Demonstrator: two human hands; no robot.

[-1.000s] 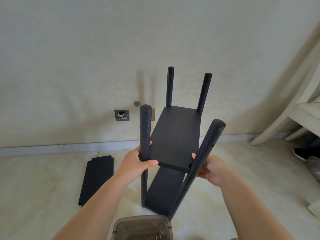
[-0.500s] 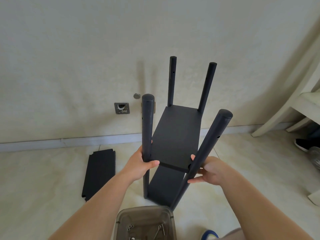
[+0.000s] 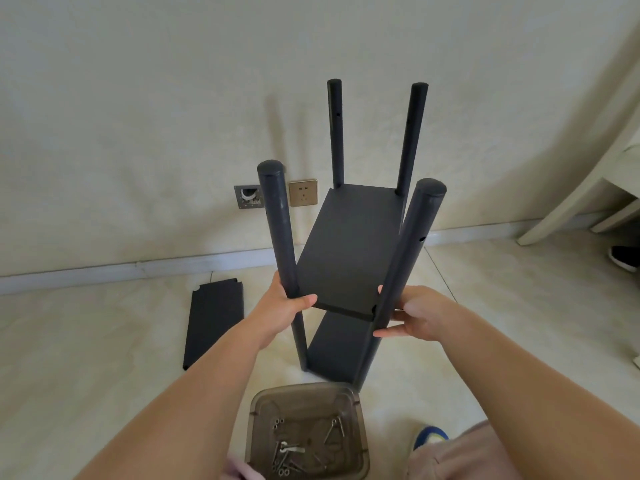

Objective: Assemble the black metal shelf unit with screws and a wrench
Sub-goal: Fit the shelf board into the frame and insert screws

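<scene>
Hands steady the black metal shelf unit [image 3: 349,244] standing on the pale tiled floor [image 3: 104,341]: the left hand [image 3: 284,306] wraps its near left round post [image 3: 280,233], the right hand [image 3: 415,313] clasps the near right post [image 3: 408,258]. Smooth matt tubes could slip, and a skewed pull might tip the frame. Left of the unit lies a loose flat black shelf panel [image 3: 214,317]; in front of it, a translucent brown plastic box [image 3: 308,434] holds bright screws [image 3: 287,452].

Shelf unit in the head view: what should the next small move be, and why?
Probably fetch the loose panel from the floor: the left hand and right hand steady the near posts, two shelves are fitted, and holes higher on the posts look unused.
</scene>
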